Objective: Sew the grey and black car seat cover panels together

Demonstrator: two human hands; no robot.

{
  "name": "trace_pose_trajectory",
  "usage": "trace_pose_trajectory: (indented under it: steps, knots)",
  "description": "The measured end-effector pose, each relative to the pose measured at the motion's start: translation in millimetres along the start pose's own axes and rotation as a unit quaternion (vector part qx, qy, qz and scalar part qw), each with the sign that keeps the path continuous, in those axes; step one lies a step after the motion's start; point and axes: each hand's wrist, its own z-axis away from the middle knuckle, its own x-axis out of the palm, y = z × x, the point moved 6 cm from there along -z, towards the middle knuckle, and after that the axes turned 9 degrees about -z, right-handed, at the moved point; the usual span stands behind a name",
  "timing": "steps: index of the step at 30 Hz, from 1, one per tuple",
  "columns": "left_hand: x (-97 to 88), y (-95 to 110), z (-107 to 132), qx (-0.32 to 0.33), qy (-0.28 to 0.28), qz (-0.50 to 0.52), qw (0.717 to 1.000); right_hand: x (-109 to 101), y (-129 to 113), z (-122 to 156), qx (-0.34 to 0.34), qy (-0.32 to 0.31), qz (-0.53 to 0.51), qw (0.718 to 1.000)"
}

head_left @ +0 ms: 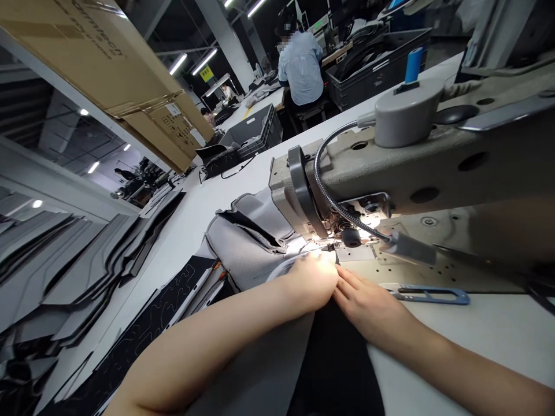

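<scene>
My left hand [313, 278] presses down on grey fabric [249, 242] right in front of the needle area [332, 247] of a sewing machine [416, 167], brightly lit by its lamp; its fingers are curled together on the cloth. My right hand [368, 303] lies flat beside it, fingers stretched toward the needle, resting on the edge of a black piece [336, 358] that runs back toward me. The two hands touch at the fingertips.
Stacks of grey and black cut panels [78, 271] lie at the left. A blue metal tool [429, 296] rests on the table right of my right hand. Cardboard boxes [108, 63] sit on a shelf upper left. Another person [301, 66] sits far back by dark crates [373, 69].
</scene>
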Motion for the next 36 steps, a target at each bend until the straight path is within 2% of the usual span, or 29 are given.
trace_pose_trajectory:
  steps: [3,7,10,13,17,20,24,26,31,36]
  knots:
    - [-1.2,2,-3,0.032,0.042,0.022,0.998,-2,1,2,-0.004,-0.038,-0.026,0.999]
    - [-5.9,1,11,-0.054,0.080,0.014,0.995,-13,-9,1,-0.047,-0.119,-0.139,0.982]
    - [-8.1,-2,25,-0.106,0.037,0.020,0.993,-17,-18,2,-0.078,-0.169,-0.254,0.949]
    - [-5.2,-7,29,-0.076,-0.046,0.081,0.993,-14,-22,6,-0.082,-0.203,-0.303,0.928]
    - [-6.3,-3,23,0.005,-0.103,0.120,0.987,-10,-24,6,-0.073,-0.165,-0.292,0.939]
    - [-5.2,5,18,-0.010,-0.128,0.115,0.985,-7,-22,4,-0.076,-0.135,-0.275,0.949]
    - [-3.6,7,14,-0.076,-0.096,0.102,0.987,-8,-10,0,-0.071,-0.115,-0.241,0.961]
    - [-1.3,4,13,-0.079,-0.080,0.101,0.989,-12,-4,0,-0.070,-0.116,-0.235,0.962]
    - [5.3,-5,8,-0.065,-0.068,0.103,0.990,-19,-1,6,-0.090,-0.172,-0.260,0.946]
    - [2.8,-2,3,-0.085,-0.052,0.104,0.990,-20,1,5,-0.066,-0.185,-0.295,0.935]
